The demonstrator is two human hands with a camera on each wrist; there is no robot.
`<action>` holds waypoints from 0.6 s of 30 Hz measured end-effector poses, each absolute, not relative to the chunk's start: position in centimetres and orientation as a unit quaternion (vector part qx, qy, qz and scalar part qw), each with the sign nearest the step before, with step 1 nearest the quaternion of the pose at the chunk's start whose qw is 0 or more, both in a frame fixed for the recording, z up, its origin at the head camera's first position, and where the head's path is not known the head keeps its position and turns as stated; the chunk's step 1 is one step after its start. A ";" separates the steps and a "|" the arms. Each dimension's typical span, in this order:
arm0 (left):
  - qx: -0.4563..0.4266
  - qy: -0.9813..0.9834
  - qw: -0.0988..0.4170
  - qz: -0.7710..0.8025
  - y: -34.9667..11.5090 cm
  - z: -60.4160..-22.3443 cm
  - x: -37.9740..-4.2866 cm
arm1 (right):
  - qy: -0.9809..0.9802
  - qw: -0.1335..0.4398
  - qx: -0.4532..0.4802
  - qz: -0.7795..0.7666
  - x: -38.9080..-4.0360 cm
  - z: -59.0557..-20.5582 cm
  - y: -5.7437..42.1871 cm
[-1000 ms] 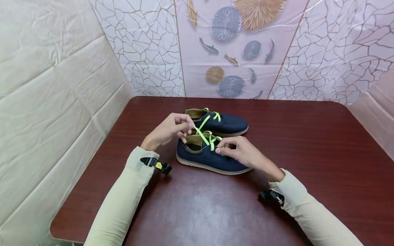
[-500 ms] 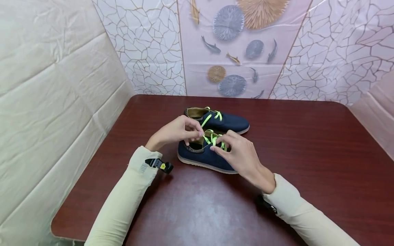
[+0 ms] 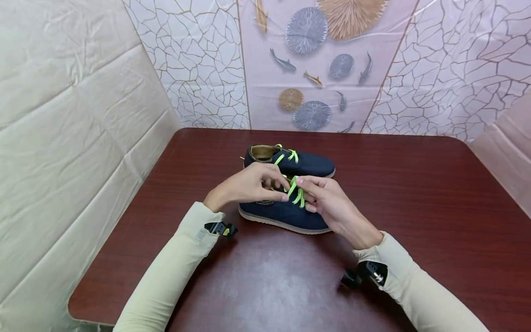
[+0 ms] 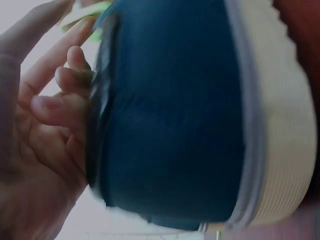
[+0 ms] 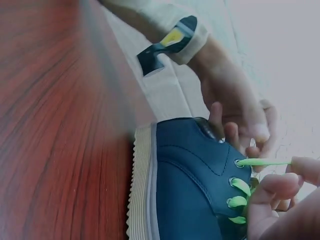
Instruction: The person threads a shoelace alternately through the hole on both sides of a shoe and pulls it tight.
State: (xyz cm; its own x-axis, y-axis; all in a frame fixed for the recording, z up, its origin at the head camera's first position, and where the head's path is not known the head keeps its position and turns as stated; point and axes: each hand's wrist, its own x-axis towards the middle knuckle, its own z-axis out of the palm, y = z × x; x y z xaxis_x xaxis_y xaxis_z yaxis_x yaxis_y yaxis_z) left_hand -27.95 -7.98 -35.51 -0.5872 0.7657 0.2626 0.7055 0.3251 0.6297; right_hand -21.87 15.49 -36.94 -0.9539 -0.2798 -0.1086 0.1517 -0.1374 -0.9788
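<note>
Two navy lace-up shoes lie side by side, toes to the right in the head view: a near shoe (image 3: 282, 216) and a far shoe (image 3: 313, 162). My right hand (image 3: 333, 203) pinches a neon green shoelace (image 5: 265, 161) between thumb and fingertips. The lace is drawn taut from the near shoe's top eyelet. My left hand (image 3: 249, 182) is over that shoe's opening, its fingers bent loosely beside the lace with a gap to the thumb. In the left wrist view some of its fingers (image 4: 65, 107) are against or close to the shoe's collar.
Both shoes stand on a dark red-brown wooden table (image 3: 415, 193). A patterned cloth backdrop (image 3: 199, 64) hangs behind it, and a pale cloth wall (image 3: 62, 161) runs along the left. Each wrist carries a strapped black camera (image 3: 352, 277).
The lace end has passed from my left hand's pinch to my right hand, which has lifted and turned. My left hand has shifted right across the near shoe, its fingers parting.
</note>
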 end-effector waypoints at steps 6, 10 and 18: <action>0.480 0.804 0.013 0.352 -7.0 -35.6 -27.7 | 0.658 0.151 -0.065 -0.734 -21.9 -37.0 15.5; 0.438 0.805 0.021 0.399 -7.3 -35.4 -27.5 | 0.704 0.149 -0.092 -0.688 -21.8 -37.1 15.4; 0.352 0.780 0.044 0.516 -6.5 -35.3 -26.9 | 0.781 0.067 -0.169 -0.597 -21.7 -37.5 14.8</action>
State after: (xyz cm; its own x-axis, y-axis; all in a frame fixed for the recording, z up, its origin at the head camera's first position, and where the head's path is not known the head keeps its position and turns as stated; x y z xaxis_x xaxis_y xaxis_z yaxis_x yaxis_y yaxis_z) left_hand -26.90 -6.54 -35.28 -0.7489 0.5935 0.2949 0.5033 0.2198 0.8357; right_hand -21.66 14.78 -37.45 -0.9335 -0.3451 0.0971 -0.1846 0.2305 -0.9554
